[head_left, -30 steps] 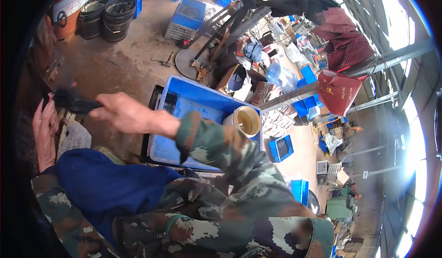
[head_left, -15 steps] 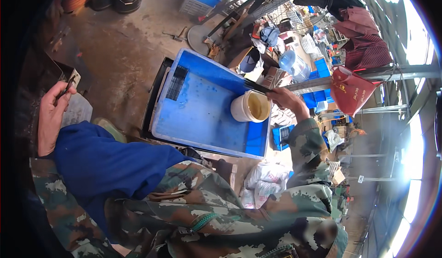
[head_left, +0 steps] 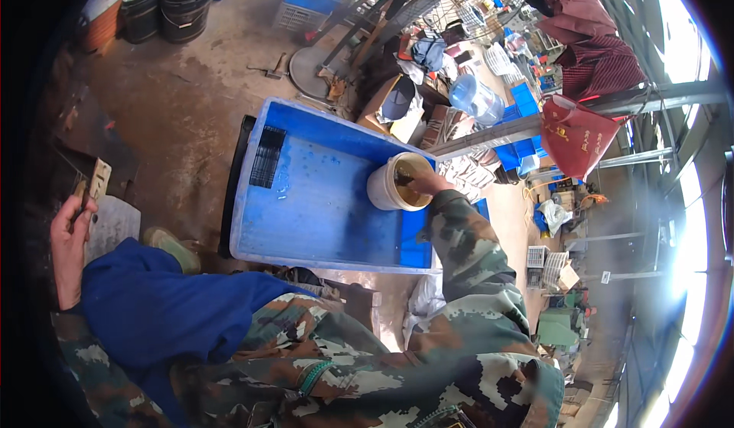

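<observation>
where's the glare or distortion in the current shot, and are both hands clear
Head view: white glare from the bright openings at right, black fisheye corners, roof lines curving; head view: left hand distinct near the dark left rim; head view: right hand partly hidden inside the off-white bucket.

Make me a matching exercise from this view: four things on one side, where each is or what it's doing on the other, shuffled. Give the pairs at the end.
Things
1. Right hand
2. Left hand
3. Pale bucket
4. Red bag

Places and states
A. Sits in the blue tub
B. Pinches a small dark object
C. Hangs at the metal beam
D. Reaches into a container's mouth, fingers partly hidden

Pairs: 1-D, 2-B, 3-A, 4-C
</observation>
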A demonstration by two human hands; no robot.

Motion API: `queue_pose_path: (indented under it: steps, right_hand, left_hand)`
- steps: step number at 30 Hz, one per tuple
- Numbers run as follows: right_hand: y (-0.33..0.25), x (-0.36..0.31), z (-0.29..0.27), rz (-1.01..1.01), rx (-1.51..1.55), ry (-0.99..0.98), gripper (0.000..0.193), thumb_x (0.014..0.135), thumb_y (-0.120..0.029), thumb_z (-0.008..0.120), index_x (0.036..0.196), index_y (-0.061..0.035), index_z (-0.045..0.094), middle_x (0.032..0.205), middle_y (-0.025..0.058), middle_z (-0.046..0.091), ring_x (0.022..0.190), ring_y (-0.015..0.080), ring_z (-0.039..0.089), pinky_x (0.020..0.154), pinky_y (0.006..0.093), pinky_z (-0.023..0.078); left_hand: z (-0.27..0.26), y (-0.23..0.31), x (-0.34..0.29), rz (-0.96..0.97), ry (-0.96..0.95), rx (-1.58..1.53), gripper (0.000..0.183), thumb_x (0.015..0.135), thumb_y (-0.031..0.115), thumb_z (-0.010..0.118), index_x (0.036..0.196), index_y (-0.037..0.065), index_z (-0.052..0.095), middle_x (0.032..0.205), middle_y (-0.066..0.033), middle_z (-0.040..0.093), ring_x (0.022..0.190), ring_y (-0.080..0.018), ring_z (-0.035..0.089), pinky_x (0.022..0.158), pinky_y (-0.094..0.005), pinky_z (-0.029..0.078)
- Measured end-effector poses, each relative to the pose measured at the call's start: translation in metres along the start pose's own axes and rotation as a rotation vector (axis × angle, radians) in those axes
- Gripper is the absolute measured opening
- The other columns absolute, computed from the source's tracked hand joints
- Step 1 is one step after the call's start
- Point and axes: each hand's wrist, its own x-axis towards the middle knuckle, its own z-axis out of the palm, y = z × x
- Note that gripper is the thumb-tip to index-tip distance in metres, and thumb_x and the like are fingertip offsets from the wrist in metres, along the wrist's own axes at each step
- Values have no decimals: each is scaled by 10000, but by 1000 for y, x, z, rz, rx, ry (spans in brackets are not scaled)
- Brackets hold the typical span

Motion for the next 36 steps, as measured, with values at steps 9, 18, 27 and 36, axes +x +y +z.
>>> queue_pose_path:
  steps: [9, 18, 27, 36]
  right_hand:
    - [-53, -25, -4, 196, -75, -96, 324, 919, -241, 530, 1155, -115, 713, 1225, 117, 678, 1171, 293, 633, 951, 448, 497]
    - [-43, -36, -10, 119, -63, -73, 359, 878, -336, 593, 1126, -111, 722, 1184, 153, 682, 1148, 342, 628, 962, 467, 482]
    - [9, -86, -12, 87, 272, 24, 456, 898, -407, 565, 1101, -20, 694, 1089, 244, 684, 1067, 388, 653, 905, 465, 502]
    - [-13, -101, 16, -62, 766, 500, 317, 984, -285, 526, 1050, 2, 645, 648, 98, 588, 554, 189, 571, 490, 332, 455]
  left_hand:
    - [2, -4, 3, -10, -13, -32, 59, 962, 66, 540, 941, 88, 591, 757, 93, 405, 643, -7, 319, 561, -197, 238]
    - [2, -6, 2, -16, -37, -49, 74, 969, 38, 529, 966, 68, 596, 766, 90, 420, 641, -3, 325, 554, -196, 239]
    - [-3, -1, -4, -23, -65, -100, 72, 979, 108, 554, 976, 62, 609, 724, 81, 397, 626, -5, 335, 531, -204, 249]
    - [1, 9, -4, 47, -21, -77, 96, 963, 90, 559, 998, 33, 629, 755, 70, 459, 649, -21, 364, 566, -213, 294]
